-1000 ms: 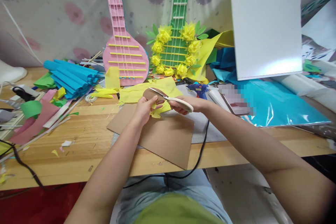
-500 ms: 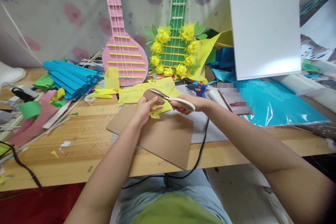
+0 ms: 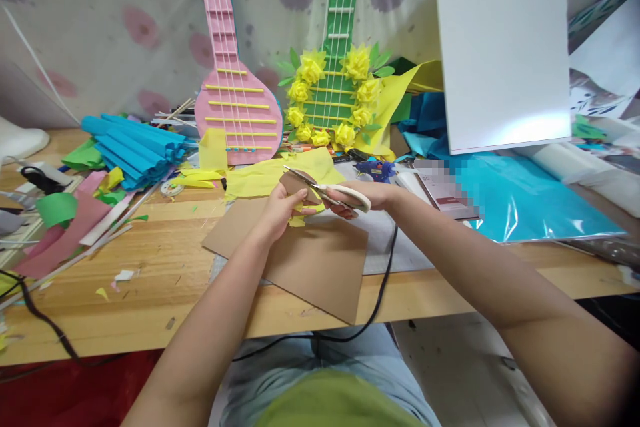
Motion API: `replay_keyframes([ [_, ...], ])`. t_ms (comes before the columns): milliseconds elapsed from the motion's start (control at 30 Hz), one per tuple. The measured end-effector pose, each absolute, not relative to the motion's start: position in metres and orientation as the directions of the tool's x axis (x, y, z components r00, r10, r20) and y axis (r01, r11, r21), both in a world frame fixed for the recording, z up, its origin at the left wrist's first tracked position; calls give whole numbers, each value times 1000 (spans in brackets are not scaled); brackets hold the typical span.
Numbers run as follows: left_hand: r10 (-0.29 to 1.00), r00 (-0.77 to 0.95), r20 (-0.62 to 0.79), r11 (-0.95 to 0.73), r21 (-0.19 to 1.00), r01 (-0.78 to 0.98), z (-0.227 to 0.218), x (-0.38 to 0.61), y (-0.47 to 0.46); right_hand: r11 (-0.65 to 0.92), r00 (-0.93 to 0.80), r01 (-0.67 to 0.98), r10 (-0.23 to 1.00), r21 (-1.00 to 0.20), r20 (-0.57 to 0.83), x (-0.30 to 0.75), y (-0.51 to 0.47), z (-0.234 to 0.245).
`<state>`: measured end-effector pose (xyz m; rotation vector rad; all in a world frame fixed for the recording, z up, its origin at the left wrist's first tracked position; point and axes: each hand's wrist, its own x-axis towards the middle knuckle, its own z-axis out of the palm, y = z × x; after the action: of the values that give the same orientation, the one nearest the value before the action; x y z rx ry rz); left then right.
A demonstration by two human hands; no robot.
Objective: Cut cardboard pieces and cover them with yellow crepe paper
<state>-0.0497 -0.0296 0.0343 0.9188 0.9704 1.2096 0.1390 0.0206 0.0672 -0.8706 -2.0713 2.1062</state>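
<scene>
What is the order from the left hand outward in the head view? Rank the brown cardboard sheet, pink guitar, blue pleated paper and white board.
1. Brown cardboard sheet, just below the left hand.
2. Pink guitar, behind, slightly left.
3. Blue pleated paper, far left.
4. White board, far right at the back.

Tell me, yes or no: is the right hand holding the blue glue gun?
No, the right hand grips white-handled scissors, while the blue glue gun lies on the table behind it.

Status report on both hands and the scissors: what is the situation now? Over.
Left hand grips small cardboard piece. Right hand grips scissors, blades at the piece. Black cable runs below right forearm, clear of blades.
</scene>
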Motion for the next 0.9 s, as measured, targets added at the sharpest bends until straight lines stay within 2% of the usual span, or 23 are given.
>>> replay_keyframes([
  [200,988,100,-119,145,937,-318,36,-51,-30,-121,-842,304,429,-945,-326,134,19,63],
  [433,981,139,-137,174,936,-306,38,-53,-31,-187,-803,368,429,-911,-413,137,19,67],
  [767,964,194,-181,227,941,-250,37,-57,-29,-169,-823,371,395,-913,-408,145,21,70],
  [900,955,224,-197,248,941,-230,42,-57,-31,-189,-817,404,366,-895,-446,149,24,72],
])
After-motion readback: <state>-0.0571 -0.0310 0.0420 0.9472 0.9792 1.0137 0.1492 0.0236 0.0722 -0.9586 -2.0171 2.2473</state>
